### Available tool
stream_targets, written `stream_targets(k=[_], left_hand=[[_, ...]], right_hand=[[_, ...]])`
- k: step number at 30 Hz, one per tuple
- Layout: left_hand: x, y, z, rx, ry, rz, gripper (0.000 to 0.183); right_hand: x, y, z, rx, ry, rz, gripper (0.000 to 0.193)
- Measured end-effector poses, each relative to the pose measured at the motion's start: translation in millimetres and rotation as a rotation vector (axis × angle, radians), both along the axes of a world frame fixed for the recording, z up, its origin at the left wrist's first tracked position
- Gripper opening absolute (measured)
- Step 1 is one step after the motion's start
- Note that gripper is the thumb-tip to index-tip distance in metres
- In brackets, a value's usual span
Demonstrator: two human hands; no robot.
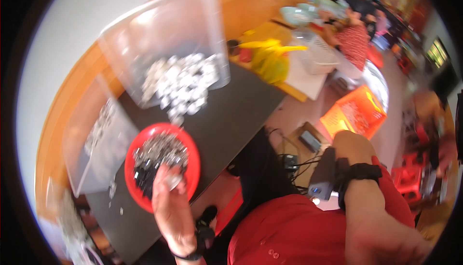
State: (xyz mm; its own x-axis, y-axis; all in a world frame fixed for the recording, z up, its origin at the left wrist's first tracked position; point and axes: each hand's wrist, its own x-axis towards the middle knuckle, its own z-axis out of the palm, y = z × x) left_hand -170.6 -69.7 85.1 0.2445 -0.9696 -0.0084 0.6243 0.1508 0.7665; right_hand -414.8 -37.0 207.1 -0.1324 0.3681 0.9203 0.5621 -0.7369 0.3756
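Observation:
My left hand is over the near rim of a red round bowl on the dark table. Its fingers are closed on a small shiny, whitish piece, too blurred to name more exactly. Inside the bowl lie many small silvery pieces and a patch of dark ones. On the right, my right hand reaches toward an orange basket of small pinkish items. Its fingers are hidden and blurred. A grey box-shaped device sits beside the black strap on my right wrist.
A clear plastic bin beyond the bowl holds many shiny white pieces. Another translucent bin stands left. Across the dark table are a yellow bag and a white tray. Cables and people appear right.

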Motion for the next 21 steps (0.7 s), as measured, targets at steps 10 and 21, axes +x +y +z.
stream_targets(k=[10, 21], left_hand=[[27, 3, -4, 0.036, 0.085, -0.005, 0.034], [30, -8, -15, 0.059, 0.161, 0.024, 0.030]], right_hand=[[98, -92, -92, 1.041, 0.785, -0.737, 0.029], [143, -115, -118, 1.093, 0.777, -0.525, 0.009]])
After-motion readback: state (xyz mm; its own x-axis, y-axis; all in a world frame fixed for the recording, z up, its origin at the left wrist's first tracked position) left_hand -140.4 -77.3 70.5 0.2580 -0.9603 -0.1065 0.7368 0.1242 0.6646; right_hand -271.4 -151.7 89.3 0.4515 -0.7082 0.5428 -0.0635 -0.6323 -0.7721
